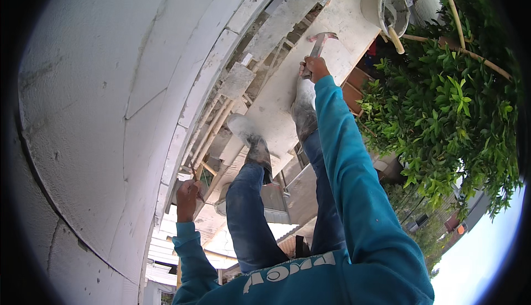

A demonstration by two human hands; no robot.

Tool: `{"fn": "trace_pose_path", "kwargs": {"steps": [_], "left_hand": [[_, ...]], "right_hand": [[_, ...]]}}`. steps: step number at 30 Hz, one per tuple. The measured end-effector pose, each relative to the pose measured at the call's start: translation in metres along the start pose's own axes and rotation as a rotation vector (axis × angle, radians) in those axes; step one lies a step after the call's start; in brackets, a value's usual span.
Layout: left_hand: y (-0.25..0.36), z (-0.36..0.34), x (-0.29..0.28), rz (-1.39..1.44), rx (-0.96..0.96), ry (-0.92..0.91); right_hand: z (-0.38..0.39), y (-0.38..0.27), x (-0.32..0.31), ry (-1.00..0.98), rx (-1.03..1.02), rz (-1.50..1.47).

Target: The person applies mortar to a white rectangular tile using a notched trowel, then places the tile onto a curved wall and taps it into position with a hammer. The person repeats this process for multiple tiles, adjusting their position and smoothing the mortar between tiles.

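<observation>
My right hand (315,68) is wrapped round the handle of a hammer (319,42), held out over the pale scaffold platform (340,14). The hammer's head points away from me and has reddish marks. Low on the left, beside the white block wall (94,89), my left hand (188,194) is closed in a pinch. A thin dark nail-like piece (193,170) sticks up from its fingers; its exact kind is too small to tell. My dusty boots, one of them a left boot (260,153), stand on the platform.
A dusty bucket (385,9) with a wooden handle jutting out stands at the platform's far right. Bamboo poles (213,128) and grey boards (285,20) run between wall and platform. Leafy branches (448,106) crowd the right. Ground lies below the platform's edges.
</observation>
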State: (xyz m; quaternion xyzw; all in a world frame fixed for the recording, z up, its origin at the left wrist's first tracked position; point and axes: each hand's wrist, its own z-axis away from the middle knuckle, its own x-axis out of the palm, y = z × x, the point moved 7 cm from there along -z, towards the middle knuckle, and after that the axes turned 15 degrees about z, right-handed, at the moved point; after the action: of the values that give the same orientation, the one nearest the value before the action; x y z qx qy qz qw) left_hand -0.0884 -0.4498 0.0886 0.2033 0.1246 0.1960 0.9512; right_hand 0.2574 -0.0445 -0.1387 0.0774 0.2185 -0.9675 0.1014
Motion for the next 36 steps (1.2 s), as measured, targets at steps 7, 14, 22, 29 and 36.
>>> {"fn": "trace_pose_path", "kwargs": {"steps": [7, 14, 22, 29, 36], "left_hand": [[-0.029, -0.020, 0.017, 0.149, 0.022, 0.029], [-0.018, -0.074, 0.055, 0.134, 0.130, 0.043], [-0.018, -0.133, 0.083, 0.114, 0.206, 0.043], [-0.042, -0.232, 0.112, 0.221, 0.225, -0.033], [-0.053, -0.326, 0.115, 0.354, 0.229, -0.062]], "right_hand": [[0.001, 0.009, 0.005, -0.023, 0.058, -0.065], [0.005, 0.023, 0.005, -0.038, 0.049, -0.094], [0.019, 0.042, -0.026, -0.090, -0.033, -0.107], [0.010, 0.048, -0.006, 0.071, -0.127, 0.001], [-0.012, 0.081, 0.048, 0.239, -0.342, -0.211]]}}
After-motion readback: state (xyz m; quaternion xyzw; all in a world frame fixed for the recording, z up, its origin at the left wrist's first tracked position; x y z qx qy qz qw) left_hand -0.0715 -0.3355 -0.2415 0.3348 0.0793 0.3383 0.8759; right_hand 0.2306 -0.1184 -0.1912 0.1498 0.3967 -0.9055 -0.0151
